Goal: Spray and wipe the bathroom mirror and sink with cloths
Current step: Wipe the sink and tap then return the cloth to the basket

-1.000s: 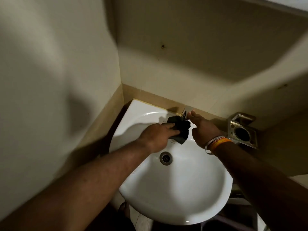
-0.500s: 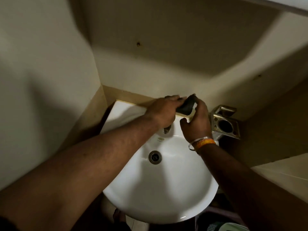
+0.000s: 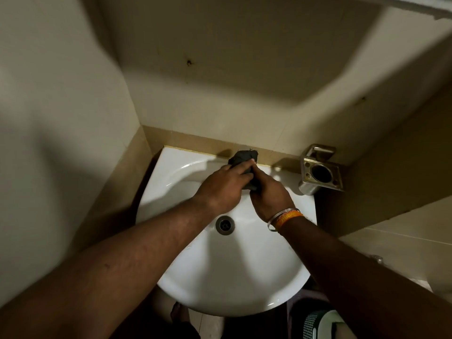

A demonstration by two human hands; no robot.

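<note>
1. Both hands sit at the back rim of the sink (image 3: 220,277), against the wall. Left hand (image 3: 221,189) and right hand (image 3: 267,199) are each closed on the same dark cloth (image 3: 244,160), which is bunched up between them with a frayed corner poking out toward the wall.

2. Change: a second ago the left hand alone held the cloth low near the tap while the right reached in with nothing in it. Half a second ago both had lifted to the rim. Now they press together, cloth wrapped over the spot where the tap stood; the tap itself is hidden under cloth and fingers.

3. Reading: likely rubbing the tap and back ledge, a late part of the sink wipe. Bowl looks clean and glossy. Mirror is not in view, so its state cannot be told.

4. Around: drain (image 3: 225,224) open, mid-bowl, just below the wrists. Metal holder (image 3: 321,172) on the wall, right of the sink, near the right hand. Bracelets (image 3: 285,217) on the right wrist.

5. In the way: tight corner, side wall close on the left, the holder crowding the right. Dim light.
</note>
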